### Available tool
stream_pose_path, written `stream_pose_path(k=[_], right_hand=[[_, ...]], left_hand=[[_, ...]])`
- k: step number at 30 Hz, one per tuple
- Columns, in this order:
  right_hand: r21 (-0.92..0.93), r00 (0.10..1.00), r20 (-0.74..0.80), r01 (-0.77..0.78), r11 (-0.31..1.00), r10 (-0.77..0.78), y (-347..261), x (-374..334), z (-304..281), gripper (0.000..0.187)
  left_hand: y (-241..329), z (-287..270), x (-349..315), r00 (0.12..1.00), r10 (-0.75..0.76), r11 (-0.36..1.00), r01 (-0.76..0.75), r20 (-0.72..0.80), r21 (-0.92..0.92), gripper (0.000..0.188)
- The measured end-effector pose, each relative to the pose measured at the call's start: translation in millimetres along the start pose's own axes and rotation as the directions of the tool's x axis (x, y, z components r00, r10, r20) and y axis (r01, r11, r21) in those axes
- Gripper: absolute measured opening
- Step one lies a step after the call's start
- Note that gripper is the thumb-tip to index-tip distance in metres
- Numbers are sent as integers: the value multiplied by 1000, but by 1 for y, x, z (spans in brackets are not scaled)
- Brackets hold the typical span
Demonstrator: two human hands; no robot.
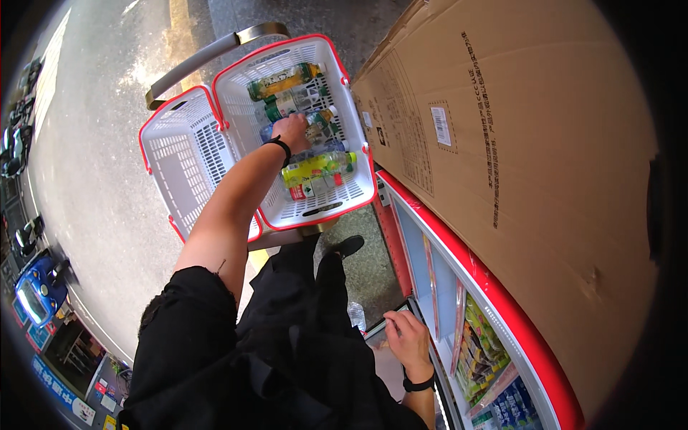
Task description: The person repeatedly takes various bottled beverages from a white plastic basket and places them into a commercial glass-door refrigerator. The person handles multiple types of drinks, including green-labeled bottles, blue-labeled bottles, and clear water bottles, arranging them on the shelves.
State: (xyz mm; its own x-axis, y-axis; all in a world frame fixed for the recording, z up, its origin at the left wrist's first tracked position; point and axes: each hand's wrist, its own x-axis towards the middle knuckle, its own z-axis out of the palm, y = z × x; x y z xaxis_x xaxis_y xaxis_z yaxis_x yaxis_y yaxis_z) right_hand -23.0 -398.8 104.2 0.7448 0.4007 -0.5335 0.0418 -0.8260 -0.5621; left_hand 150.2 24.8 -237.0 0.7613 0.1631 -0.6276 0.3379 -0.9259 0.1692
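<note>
At near right, the right hand (408, 340) is being held with curled fingers beside a red-edged cooler (523, 314); its grip cannot be told. Farther left, drink bottles (315, 169) are lying in a white basket's (183, 129) right half, being touched by the left hand (292, 132), whose grip is being hidden.

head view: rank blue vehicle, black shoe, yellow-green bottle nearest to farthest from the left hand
1. Yellow-green bottle: in the white basket with the left hand.
2. Black shoe: below the basket in the picture.
3. Blue vehicle: far left, in the background.
</note>
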Motion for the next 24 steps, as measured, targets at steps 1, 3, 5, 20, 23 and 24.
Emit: stream_pose_path(k=[1,3,5,20,23,24], right_hand=[[13,1000,-10,5,1000,-5,0,1,0,14],[12,1000,-7,-1,1000,1,1,2,0,14],[19,1000,-7,-3,1000,4,1,6,0,14],[16,999,4,-38,999,38,9,2,-1,14],[36,999,7,-48,998,48,14,-1,4,14],[37,999,10,-50,998,50,16,-1,6,13]], left_hand=[[0,-13,-5,1000,-8,1000,7,16,16,65],[-5,-23,-6,1000,-18,999,18,7,47,62],[-22,-27,-2,999,-21,997,24,-39,78,60],[-26,-13,-1,914,277,946,-205,-295,253,31],[-16,1,1,928,311,938,-265,-204,224,25],[-14,4,5,939,297,944,-262,-172,199,23]])
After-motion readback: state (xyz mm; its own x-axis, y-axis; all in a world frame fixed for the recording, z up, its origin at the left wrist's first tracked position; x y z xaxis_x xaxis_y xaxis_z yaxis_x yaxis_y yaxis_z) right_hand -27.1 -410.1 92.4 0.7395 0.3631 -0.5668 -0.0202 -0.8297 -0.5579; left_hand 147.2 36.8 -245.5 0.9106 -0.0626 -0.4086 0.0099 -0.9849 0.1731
